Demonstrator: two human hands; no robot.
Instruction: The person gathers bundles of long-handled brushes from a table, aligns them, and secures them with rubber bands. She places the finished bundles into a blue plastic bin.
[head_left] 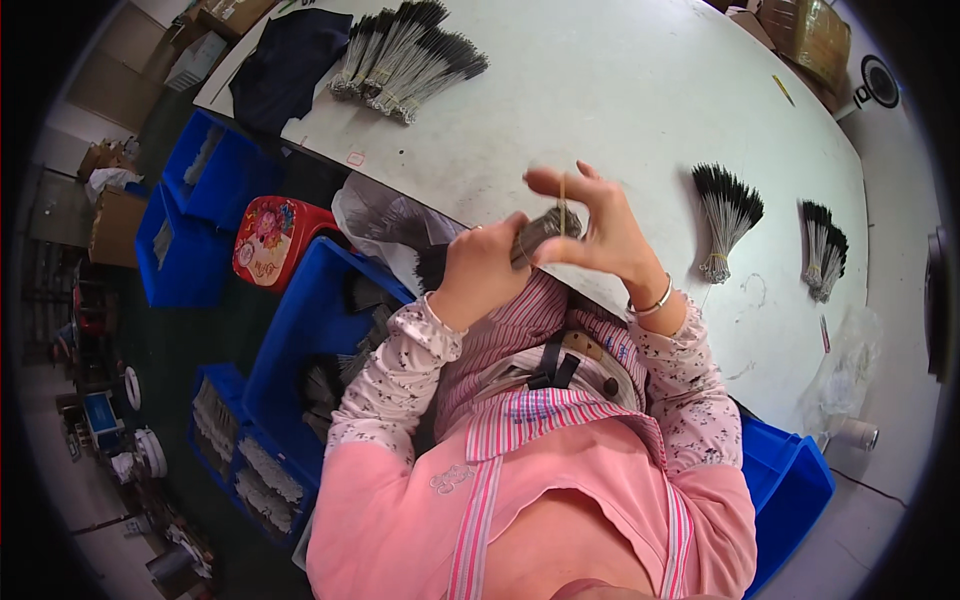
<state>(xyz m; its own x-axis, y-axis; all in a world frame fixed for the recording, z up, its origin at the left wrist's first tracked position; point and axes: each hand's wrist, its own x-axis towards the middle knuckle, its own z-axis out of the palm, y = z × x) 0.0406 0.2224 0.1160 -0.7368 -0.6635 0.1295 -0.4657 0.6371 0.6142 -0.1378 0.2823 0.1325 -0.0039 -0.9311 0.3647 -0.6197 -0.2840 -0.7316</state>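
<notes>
Just off the table's near edge, my left hand (482, 262) is closed around a bundle of thin grey wires (536, 238). Dark ends of that bundle stick out on the left side of the fist. A yellowish rubber band (562, 205) is stretched upright at the bundle's right end, between the spread thumb and forefinger of my right hand (612, 232). Whether the band goes fully round the wires cannot be made out. On the white table (590, 90), tied bundles of black-tipped wires (727, 220) lie to the right, with a larger pile (405, 60) at the far left.
Dark cloth (285, 70) lies on the table's left corner. Left of me stand a red stool (280, 240) and blue bins (290, 345), some holding wires. Another blue bin (800, 500) is at my right. A small fan (878, 82) and clear plastic bag (850, 365) are at the right edge.
</notes>
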